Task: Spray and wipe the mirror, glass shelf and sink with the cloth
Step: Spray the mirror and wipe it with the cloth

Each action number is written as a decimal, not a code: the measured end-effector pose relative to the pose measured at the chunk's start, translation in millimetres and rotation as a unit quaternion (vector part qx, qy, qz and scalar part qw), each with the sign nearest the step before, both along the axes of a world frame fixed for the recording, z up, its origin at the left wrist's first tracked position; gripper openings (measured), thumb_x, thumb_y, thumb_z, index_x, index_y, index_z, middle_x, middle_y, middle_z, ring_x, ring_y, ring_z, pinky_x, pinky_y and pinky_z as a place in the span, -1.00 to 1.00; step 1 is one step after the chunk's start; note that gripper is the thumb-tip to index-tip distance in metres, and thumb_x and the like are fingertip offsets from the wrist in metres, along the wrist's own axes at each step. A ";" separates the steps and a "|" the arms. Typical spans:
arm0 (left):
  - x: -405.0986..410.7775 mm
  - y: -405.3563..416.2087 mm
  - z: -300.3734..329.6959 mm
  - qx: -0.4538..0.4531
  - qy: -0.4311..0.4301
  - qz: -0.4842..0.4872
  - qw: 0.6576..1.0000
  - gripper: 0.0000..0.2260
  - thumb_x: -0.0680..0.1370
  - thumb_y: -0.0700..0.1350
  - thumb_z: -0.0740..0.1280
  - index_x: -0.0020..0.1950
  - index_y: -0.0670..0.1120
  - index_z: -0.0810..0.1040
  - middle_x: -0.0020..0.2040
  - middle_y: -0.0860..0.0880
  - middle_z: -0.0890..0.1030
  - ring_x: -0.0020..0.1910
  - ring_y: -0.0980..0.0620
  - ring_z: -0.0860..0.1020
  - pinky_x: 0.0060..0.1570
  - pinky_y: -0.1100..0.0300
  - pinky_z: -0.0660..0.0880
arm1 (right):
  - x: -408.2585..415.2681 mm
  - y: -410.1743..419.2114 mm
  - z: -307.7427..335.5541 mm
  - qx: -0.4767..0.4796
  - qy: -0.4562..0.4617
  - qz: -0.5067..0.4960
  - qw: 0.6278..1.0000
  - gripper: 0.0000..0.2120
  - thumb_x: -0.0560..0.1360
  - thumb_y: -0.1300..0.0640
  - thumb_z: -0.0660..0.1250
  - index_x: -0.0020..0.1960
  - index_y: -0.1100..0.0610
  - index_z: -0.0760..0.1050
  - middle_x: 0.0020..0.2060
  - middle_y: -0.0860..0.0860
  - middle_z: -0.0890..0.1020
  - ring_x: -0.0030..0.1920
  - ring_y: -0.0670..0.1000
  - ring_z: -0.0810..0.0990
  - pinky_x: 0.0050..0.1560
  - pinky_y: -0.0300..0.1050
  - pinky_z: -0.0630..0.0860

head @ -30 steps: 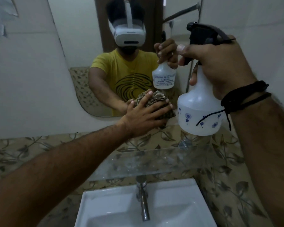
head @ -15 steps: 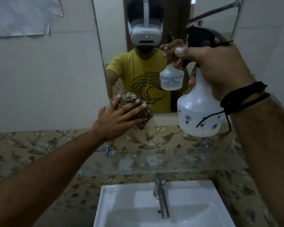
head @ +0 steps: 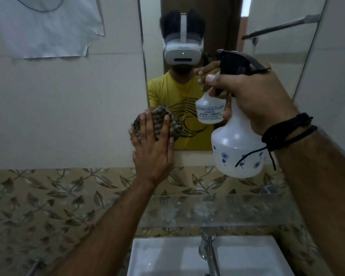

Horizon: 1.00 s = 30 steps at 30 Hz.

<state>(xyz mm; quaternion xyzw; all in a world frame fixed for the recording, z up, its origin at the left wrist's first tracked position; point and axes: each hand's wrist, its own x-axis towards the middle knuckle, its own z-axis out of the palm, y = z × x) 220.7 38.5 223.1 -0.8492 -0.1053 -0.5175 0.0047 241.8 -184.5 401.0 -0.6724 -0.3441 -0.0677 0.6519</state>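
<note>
Left hand point(head: 151, 150): fingers flat, pressing the cloth point(head: 157, 124) on the mirror point(head: 227, 26), now at its lower left corner.
Right hand point(head: 253, 100): grips the spray bottle point(head: 235, 148).
Around: glass shelf point(head: 217, 212), tap point(head: 207, 250), sink point(head: 167, 257).

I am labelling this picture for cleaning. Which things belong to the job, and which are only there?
Job: cloth, spray bottle, mirror, glass shelf, sink.
Only there: paper on wall, tap, leaf tiles.
</note>
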 end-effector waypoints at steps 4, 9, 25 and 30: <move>10.0 -5.5 41.8 -0.005 -0.037 0.007 0.999 -0.46 0.70 0.07 0.06 0.68 0.00 0.07 0.67 -0.25 0.00 0.66 -0.21 -0.07 0.54 -0.37 -0.10 | 1.8 1.8 4.2 -0.005 -0.007 0.005 1.000 -0.80 0.51 0.05 0.50 0.09 0.11 0.72 -0.03 0.18 0.76 -0.15 0.09 0.71 -0.43 -0.17 0.55; 13.9 -3.0 79.5 0.012 -0.048 0.015 0.999 -0.46 0.69 0.06 0.07 0.67 -0.01 0.09 0.67 -0.24 0.02 0.66 -0.19 -0.05 0.54 -0.37 -0.09 | 6.2 1.2 15.3 0.005 -0.015 0.004 1.000 -0.87 0.51 0.07 0.50 0.03 0.07 0.72 -0.07 0.16 0.77 0.00 0.23 0.74 -0.13 0.08 0.71; 26.9 0.5 253.9 0.042 -0.121 0.044 0.991 -0.46 0.69 0.10 0.02 0.68 0.06 0.06 0.67 -0.19 0.03 0.66 -0.16 -0.03 0.58 -0.28 -0.11 | 26.4 -24.1 33.9 -0.002 -0.029 0.004 1.000 -0.82 0.48 0.00 0.51 0.00 0.09 0.72 -0.07 0.22 0.74 -0.23 0.33 0.61 -0.36 -0.07 0.52; 27.7 -2.9 329.4 0.024 -0.117 0.045 0.992 -0.45 0.68 0.14 -0.06 0.69 0.08 0.00 0.68 -0.16 -0.02 0.66 -0.15 -0.09 0.58 -0.27 -0.14 | 24.3 -38.1 56.2 0.001 -0.062 -0.006 0.998 -0.84 0.53 0.02 0.49 -0.01 0.10 0.72 -0.11 0.11 0.76 -0.08 0.44 0.66 -0.30 0.00 0.57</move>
